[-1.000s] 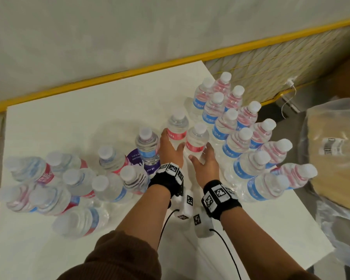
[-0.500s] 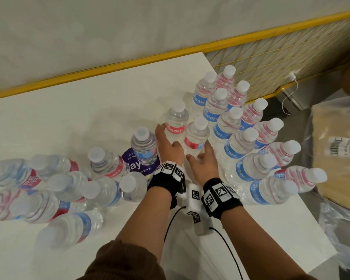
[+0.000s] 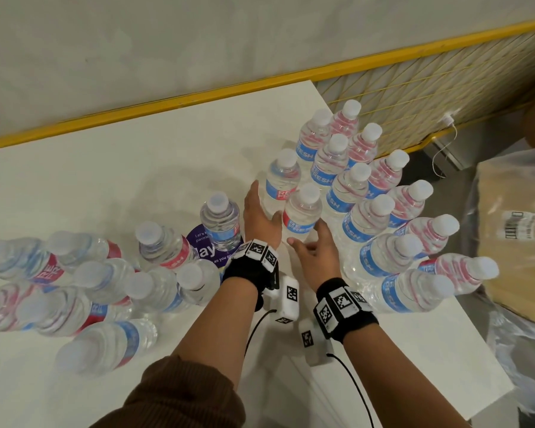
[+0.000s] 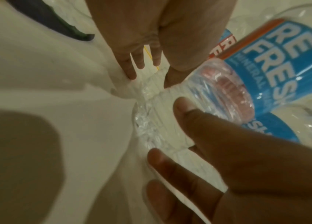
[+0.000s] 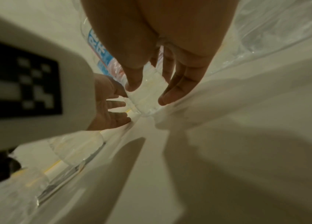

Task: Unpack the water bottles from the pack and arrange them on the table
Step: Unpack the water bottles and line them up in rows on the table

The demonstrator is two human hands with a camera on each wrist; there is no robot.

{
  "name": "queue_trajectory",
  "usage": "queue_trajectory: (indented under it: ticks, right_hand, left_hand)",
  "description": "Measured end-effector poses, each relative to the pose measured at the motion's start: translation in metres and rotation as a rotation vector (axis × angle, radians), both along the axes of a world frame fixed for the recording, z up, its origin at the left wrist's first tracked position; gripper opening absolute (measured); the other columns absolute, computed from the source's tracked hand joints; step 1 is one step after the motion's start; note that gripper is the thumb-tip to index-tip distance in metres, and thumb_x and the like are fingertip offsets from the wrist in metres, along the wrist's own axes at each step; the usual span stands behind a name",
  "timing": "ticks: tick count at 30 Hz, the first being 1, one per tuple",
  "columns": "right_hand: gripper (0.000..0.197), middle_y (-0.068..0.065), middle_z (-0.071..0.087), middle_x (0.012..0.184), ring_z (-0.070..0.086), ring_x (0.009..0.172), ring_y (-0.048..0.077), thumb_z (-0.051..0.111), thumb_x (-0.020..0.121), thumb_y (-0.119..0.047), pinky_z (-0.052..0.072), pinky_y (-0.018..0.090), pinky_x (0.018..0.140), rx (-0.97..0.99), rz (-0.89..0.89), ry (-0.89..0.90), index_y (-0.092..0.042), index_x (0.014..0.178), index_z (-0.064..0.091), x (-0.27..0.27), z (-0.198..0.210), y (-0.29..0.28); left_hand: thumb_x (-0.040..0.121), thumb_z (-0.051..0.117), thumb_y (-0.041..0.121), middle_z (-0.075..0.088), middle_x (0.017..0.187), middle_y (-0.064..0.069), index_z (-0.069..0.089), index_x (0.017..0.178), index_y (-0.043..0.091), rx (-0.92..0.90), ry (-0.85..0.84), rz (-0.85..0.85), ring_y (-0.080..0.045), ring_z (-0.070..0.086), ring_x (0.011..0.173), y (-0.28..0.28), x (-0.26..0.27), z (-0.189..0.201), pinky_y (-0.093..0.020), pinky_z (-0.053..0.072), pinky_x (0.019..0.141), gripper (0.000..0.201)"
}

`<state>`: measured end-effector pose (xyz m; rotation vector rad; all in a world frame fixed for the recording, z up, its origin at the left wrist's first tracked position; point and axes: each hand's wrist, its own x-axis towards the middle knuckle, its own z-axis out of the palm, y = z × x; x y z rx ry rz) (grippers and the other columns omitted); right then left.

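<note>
The white table [image 3: 105,168] carried a packed block of upright bottles [image 3: 380,217] along its right edge, some right at the rim, so a sideways shove could have sent the outer ones over. The left hand [image 3: 261,217] lay with fingers straight against one bottle [image 3: 280,183]. The right hand [image 3: 317,247], fingers loosely spread and clamped on nothing, touched its neighbour [image 3: 301,211], and pushing either low down could have tipped it.
</note>
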<state>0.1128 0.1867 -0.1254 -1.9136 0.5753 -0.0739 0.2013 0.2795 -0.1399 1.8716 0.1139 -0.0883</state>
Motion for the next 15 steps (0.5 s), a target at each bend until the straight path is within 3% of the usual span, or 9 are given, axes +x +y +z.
queue_trajectory:
  ticks: [4, 8, 10, 12, 15]
  right_hand:
    - [0.058, -0.003, 0.057, 0.122, 0.06, 0.077, 0.013, 0.067, 0.084, -0.025, 0.046, 0.019, 0.07, 0.013, -0.065, -0.012, -0.029, 0.134, 0.038, -0.008, 0.001, 0.0]
    - [0.063, -0.002, 0.044, 0.13, 0.06, 0.078, 0.011, 0.066, 0.085, -0.023, 0.045, 0.014, 0.071, -0.009, -0.064, -0.005, -0.022, 0.14, 0.035, -0.012, 0.002, -0.001]
    - [0.061, -0.002, 0.046, 0.13, 0.061, 0.079, 0.012, 0.065, 0.085, -0.024, 0.046, 0.013, 0.071, -0.01, -0.068, -0.016, -0.023, 0.14, 0.036, -0.011, 0.001, 0.002]
    - [0.061, -0.001, 0.055, 0.126, 0.063, 0.077, 0.01, 0.064, 0.085, -0.026, 0.051, 0.022, 0.074, 0.022, -0.084, -0.019, -0.026, 0.139, 0.035, -0.01, 0.0, 0.006]
    - [0.062, -0.002, 0.062, 0.115, 0.065, 0.075, 0.008, 0.064, 0.085, -0.026, 0.052, 0.028, 0.077, 0.05, -0.094, 0.001, -0.028, 0.139, 0.033, -0.006, 0.002, 0.008]
  left_hand:
    - [0.075, 0.069, 0.01, 0.046, 0.141, 0.001, 0.028, 0.142, 0.028, -0.062, -0.047, -0.073, -0.017, 0.047, 0.13, -0.006, 0.005, 0.009, -0.044, 0.041, 0.107, 0.081]
    - [0.076, 0.066, -0.001, 0.048, 0.138, -0.007, 0.035, 0.14, 0.012, -0.013, -0.106, -0.043, -0.02, 0.048, 0.127, -0.008, 0.012, 0.022, -0.035, 0.038, 0.108, 0.072]
    - [0.073, 0.072, 0.002, 0.05, 0.131, -0.013, 0.042, 0.134, 0.006, 0.053, -0.118, -0.043, -0.026, 0.05, 0.122, -0.007, 0.017, 0.024, -0.038, 0.04, 0.104, 0.068]
    - [0.069, 0.078, 0.008, 0.051, 0.122, -0.014, 0.046, 0.126, 0.006, 0.095, -0.096, -0.034, -0.03, 0.052, 0.115, -0.009, 0.025, 0.024, -0.04, 0.043, 0.099, 0.066]
    - [0.067, 0.081, 0.015, 0.054, 0.113, -0.012, 0.039, 0.115, 0.01, 0.047, 0.009, 0.014, -0.028, 0.057, 0.102, -0.01, 0.034, 0.028, -0.042, 0.049, 0.091, 0.064]
